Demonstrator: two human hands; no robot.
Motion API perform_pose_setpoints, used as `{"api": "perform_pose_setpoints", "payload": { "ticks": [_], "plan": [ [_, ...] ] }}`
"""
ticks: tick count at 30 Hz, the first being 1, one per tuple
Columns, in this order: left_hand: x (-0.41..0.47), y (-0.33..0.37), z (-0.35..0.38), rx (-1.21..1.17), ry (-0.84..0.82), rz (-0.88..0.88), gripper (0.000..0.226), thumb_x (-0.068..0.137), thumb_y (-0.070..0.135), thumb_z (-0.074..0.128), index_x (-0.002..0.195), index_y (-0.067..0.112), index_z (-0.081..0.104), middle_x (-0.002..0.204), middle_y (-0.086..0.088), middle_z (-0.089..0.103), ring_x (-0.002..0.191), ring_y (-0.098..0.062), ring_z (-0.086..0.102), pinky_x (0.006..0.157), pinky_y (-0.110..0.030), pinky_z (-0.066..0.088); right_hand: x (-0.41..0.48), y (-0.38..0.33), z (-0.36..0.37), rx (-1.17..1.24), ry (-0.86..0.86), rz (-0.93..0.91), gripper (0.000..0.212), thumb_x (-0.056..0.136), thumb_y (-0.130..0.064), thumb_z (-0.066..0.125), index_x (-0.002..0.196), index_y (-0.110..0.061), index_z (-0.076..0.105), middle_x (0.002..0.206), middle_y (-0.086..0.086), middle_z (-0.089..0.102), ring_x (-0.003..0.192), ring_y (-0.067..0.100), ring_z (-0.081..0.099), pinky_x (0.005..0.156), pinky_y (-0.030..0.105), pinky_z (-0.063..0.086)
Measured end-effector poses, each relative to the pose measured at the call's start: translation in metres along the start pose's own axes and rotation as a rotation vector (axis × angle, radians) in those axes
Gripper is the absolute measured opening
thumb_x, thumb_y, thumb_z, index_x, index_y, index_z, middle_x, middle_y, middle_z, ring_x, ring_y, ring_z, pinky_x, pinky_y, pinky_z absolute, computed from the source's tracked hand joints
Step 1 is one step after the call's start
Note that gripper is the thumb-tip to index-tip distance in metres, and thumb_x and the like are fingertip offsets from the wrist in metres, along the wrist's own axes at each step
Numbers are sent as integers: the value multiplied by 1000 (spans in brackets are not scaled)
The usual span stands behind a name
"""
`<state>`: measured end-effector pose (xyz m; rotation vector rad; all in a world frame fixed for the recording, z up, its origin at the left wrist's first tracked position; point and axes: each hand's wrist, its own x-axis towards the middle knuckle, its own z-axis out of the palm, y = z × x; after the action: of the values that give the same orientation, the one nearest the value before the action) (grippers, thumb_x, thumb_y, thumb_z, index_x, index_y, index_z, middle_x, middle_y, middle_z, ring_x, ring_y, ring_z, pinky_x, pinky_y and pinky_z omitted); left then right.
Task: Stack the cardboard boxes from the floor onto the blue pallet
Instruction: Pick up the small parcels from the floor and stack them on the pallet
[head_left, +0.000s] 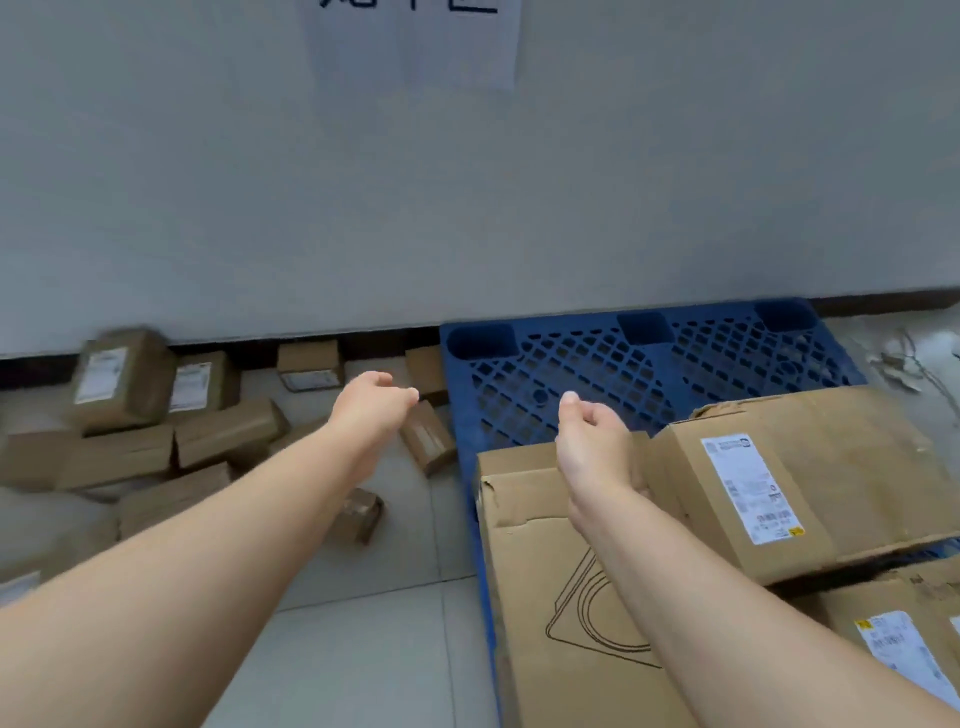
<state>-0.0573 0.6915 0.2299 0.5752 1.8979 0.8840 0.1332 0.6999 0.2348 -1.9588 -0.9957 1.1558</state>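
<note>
A blue lattice pallet (571, 374) lies on the floor against the wall at centre right. Three cardboard boxes rest on its near part: a flat box with a line drawing (545, 571), a labelled box (831, 467) to its right, and another labelled box (893, 623) at the lower right. Several small cardboard boxes (156, 415) lie in a heap on the floor at left. My left hand (374, 410) reaches out over the floor boxes, fingers loosely curled, holding nothing. My right hand (592, 441) hovers above the flat box, fingers loosely curled and empty.
A grey wall (467, 182) with a dark skirting stands right behind the pallet, with a paper sheet (415, 41) stuck on it. Pale floor tiles (363, 649) lie between me and the heap. Scraps of debris (904, 369) lie right of the pallet.
</note>
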Motion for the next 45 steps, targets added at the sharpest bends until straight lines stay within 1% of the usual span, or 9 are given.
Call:
{"api": "perform_pose_setpoints", "payload": {
  "ticks": [5,10,23,29,32,35,38,42,45],
  "plan": [
    [22,-37,-99,-83,130,-73,48,93,20,59,139,15,46,141,-7,46,128,-25,44,106,-44,39,-39,-7,91,-34,-119,-30,29,98,-39,43,76,-21,47,75,-3,50,70,17,46,66,31,41],
    [39,-90,-204,-140,232,-163,47,94,17,57,139,12,45,141,-8,46,129,-26,43,108,-45,38,-89,-1,192,-108,-247,-8,29,97,-42,44,93,-18,59,85,0,56,78,18,51,70,32,43],
    [92,-234,-383,-231,323,-424,46,97,16,51,142,14,42,146,-9,40,133,-30,37,110,-46,34,-180,36,415,-338,-474,35,40,98,-43,43,91,-8,61,81,1,57,84,21,55,88,41,49],
    [118,-312,-399,-352,340,-575,46,96,13,52,141,12,43,146,-10,40,133,-29,37,111,-47,33,-183,80,488,-529,-589,-47,33,97,-42,43,84,-15,57,73,-2,52,74,20,50,67,28,40],
    [134,-359,-388,-410,342,-657,44,95,10,52,139,9,45,143,-11,43,130,-30,40,109,-43,35,-177,114,521,-617,-667,-67,30,99,-41,42,92,-16,56,75,-5,50,78,20,49,68,26,38],
    [150,-403,-369,-489,353,-776,9,95,5,51,100,6,58,106,-11,54,92,-25,50,82,-28,42,-170,151,553,-691,-756,-62,34,101,-40,39,112,-16,60,92,-1,55,92,21,50,80,28,37],
    [170,-440,-351,-572,369,-857,31,96,4,49,68,13,40,72,-2,41,68,-18,39,63,-26,35,-162,185,583,-757,-824,-68,43,102,-39,36,136,-15,50,130,5,55,121,25,49,96,34,38],
    [198,-483,-331,-681,387,-926,33,100,8,43,68,12,36,71,0,34,65,-20,36,69,-26,35,-138,230,621,-832,-887,-120,45,104,-36,34,142,-16,43,142,4,48,132,26,42,105,36,35],
    [211,-513,-317,-781,376,-930,18,102,15,40,105,2,53,103,-12,54,94,-31,53,87,-33,42,-121,263,642,-910,-943,-164,47,103,-37,31,147,-20,37,150,3,39,138,26,35,112,38,30]
  ]
}}
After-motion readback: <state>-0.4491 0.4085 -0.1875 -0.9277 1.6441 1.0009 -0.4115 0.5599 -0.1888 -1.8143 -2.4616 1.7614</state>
